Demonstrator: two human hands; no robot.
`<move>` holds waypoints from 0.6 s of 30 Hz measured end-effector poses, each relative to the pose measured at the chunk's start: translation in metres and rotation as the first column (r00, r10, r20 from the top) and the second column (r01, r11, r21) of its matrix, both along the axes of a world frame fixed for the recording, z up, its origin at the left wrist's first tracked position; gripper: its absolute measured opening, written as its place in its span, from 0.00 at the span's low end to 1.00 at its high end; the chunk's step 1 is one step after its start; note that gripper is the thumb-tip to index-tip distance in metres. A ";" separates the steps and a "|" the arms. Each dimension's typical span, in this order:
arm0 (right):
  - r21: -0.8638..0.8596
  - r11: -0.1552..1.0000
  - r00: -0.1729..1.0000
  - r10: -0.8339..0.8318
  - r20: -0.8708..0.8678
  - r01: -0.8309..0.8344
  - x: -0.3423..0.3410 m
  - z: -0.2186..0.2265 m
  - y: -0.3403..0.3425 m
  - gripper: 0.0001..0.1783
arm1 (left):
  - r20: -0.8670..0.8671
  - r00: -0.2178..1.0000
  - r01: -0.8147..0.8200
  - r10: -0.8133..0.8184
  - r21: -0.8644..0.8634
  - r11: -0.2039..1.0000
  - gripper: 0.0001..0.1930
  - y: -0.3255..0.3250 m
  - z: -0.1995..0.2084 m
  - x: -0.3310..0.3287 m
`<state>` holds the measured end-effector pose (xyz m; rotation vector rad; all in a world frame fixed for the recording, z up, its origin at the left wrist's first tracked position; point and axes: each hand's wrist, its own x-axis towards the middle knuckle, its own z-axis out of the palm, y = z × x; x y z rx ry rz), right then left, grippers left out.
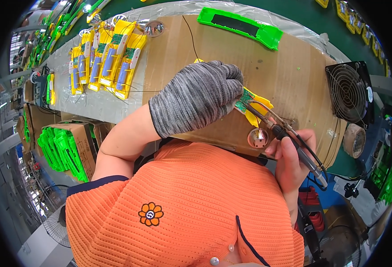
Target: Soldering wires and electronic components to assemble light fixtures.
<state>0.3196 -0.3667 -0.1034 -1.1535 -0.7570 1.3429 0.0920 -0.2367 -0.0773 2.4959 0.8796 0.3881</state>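
Left hand was curled over yellow housing, hold hidden; right hand gripped soldering iron, green board at left's 3 o'clock. Steady, brief contact seemed advisable.

The left forearm slants upward to the right; the gloved left hand shows its back, with fingers curled and fingertips hidden; the bare right hand is closed in a grip, its thumb extended upward.
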 end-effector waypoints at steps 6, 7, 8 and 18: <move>0.005 1.000 1.000 -0.004 0.003 0.004 -0.003 0.002 0.002 0.09 | -0.008 1.000 -0.005 0.005 0.014 1.000 0.06 0.001 -0.002 -0.001; -0.021 1.000 1.000 -0.014 0.019 0.014 -0.005 0.005 0.003 0.09 | -0.004 1.000 -0.005 0.005 0.012 1.000 0.07 0.001 -0.003 -0.001; -0.047 0.999 0.999 -0.023 0.035 0.025 -0.006 0.007 0.003 0.09 | -0.001 1.000 -0.004 0.004 0.011 1.000 0.07 0.001 -0.003 -0.001; -0.050 0.998 0.998 -0.038 0.043 0.040 -0.005 0.004 0.002 0.09 | -0.027 1.000 0.006 -0.006 0.016 1.000 0.07 0.000 0.000 -0.001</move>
